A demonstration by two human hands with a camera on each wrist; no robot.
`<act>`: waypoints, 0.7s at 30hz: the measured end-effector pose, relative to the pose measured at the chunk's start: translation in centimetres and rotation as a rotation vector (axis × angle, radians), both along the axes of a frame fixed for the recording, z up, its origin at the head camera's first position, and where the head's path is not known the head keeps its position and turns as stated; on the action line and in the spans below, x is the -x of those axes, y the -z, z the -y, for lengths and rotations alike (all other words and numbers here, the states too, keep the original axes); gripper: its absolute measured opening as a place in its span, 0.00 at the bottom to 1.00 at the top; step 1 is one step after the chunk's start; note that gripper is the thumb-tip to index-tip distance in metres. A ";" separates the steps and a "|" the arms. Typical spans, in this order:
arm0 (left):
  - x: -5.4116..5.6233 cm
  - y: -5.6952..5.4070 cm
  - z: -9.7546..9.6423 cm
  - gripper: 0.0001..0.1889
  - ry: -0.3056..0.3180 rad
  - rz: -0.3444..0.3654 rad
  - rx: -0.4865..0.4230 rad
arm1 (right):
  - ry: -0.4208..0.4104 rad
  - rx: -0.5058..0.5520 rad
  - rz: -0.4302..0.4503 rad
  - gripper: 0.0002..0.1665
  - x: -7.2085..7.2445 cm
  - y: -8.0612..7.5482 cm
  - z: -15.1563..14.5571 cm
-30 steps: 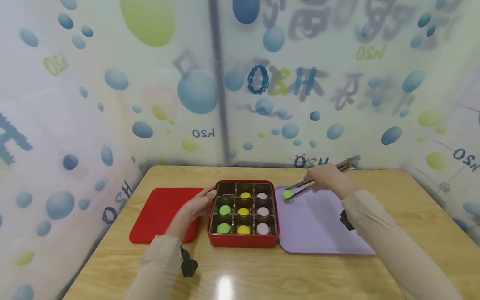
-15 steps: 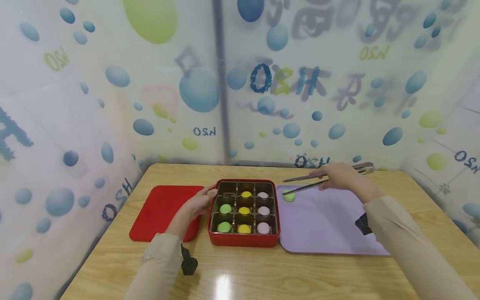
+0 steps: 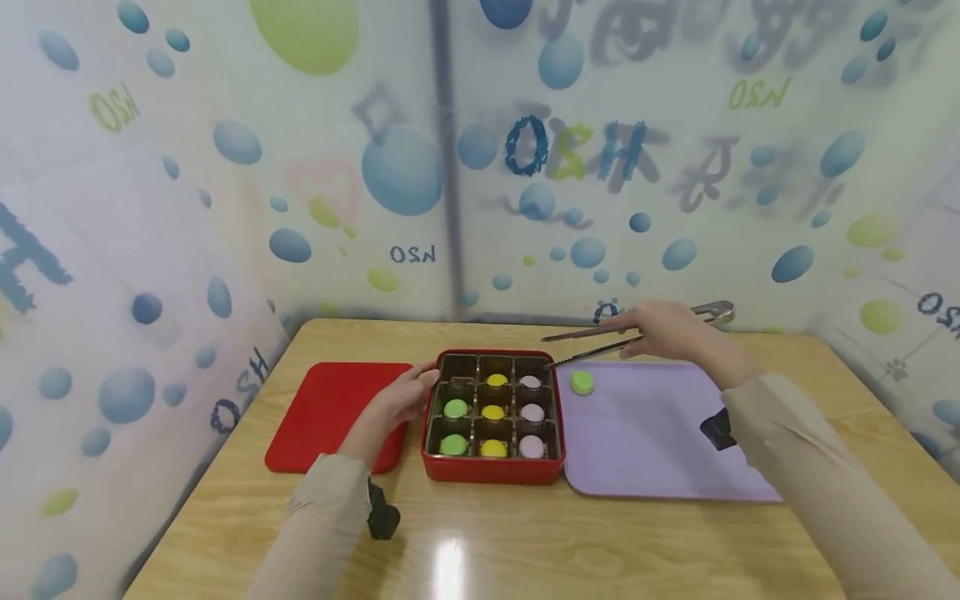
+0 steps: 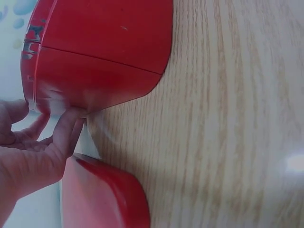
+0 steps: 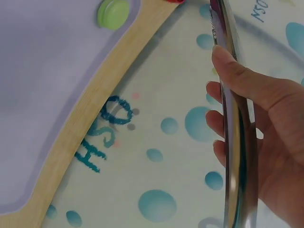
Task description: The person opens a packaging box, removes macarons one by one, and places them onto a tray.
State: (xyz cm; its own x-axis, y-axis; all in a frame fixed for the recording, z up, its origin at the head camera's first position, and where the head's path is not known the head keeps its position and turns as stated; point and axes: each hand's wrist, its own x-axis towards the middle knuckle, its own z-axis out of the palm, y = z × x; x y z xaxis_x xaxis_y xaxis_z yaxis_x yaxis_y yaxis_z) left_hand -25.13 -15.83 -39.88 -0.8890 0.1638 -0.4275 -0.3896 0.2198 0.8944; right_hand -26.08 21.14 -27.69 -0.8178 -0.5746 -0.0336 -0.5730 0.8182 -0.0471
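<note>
My left hand (image 3: 402, 398) holds the red box (image 3: 495, 472) at its left side, fingers bent against the wall and thumb by the rim. Inside, a divided tray holds a column of two green macarons (image 3: 453, 445), one of yellow macarons (image 3: 493, 412) and one of pale pink macarons (image 3: 532, 413); the back left compartment holds none. My right hand (image 3: 670, 332) grips metal tongs (image 5: 240, 142), thumb on one side and fingers on the other. The tongs' arms are spread, tips near the box's back right corner, with nothing between them. One green macaron (image 3: 582, 382) lies on the purple tray (image 3: 645, 433).
Left of the box lies a red lid (image 3: 333, 412), close to my left forearm. All of these sit on a wooden table (image 3: 495, 533). A patterned wall sheet (image 3: 510, 208) rises directly behind the table's back edge.
The tongs have released the green macaron, which stays on the purple tray. Their tips have spread, risen and shifted left towards the box. My left hand stays at the box.
</note>
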 end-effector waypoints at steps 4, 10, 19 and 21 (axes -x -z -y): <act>0.1 -0.1 -0.1 0.28 -0.002 0.000 -0.008 | -0.014 0.005 0.006 0.29 0.1 0.0 1.6; 0.2 -0.1 -0.1 0.28 -0.021 0.005 -0.049 | -0.102 0.028 -0.028 0.28 0.3 0.3 4.8; -0.1 0.2 0.1 0.28 -0.043 0.015 -0.053 | -0.232 0.023 -0.044 0.27 -0.2 0.1 9.9; -0.2 0.2 0.2 0.28 -0.039 0.016 -0.052 | -0.242 -0.002 -0.053 0.26 -0.3 0.1 10.8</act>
